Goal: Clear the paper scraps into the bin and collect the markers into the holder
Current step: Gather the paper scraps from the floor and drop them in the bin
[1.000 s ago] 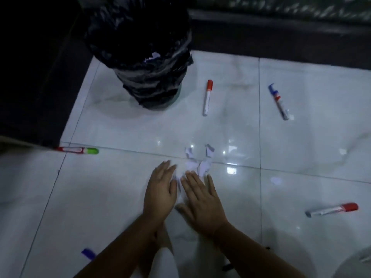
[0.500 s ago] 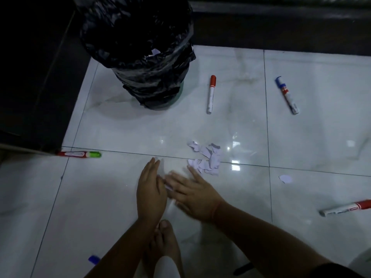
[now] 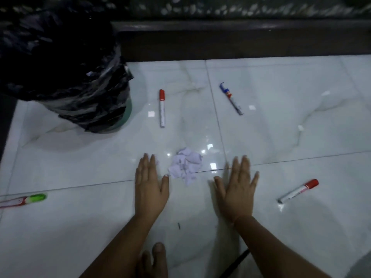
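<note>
Flanking the paper scraps [image 3: 185, 165], left hand [image 3: 150, 184] and right hand [image 3: 237, 190] lie flat, empty; marker labels unreadable.

Glossy white marble floor tiles [image 3: 281, 137] below a dark ledge [image 3: 241, 43]

Left hand [image 3: 151, 189] and right hand [image 3: 237, 190] lie flat, fingers spread, flanking the paper scraps [image 3: 185, 166] on the floor [image 3: 281, 137].

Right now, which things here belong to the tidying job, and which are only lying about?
Job: paper scraps, bin, two red-capped markers, blue-capped marker, green-capped marker.
Just lying about: small dark speck, dark strip.
</note>
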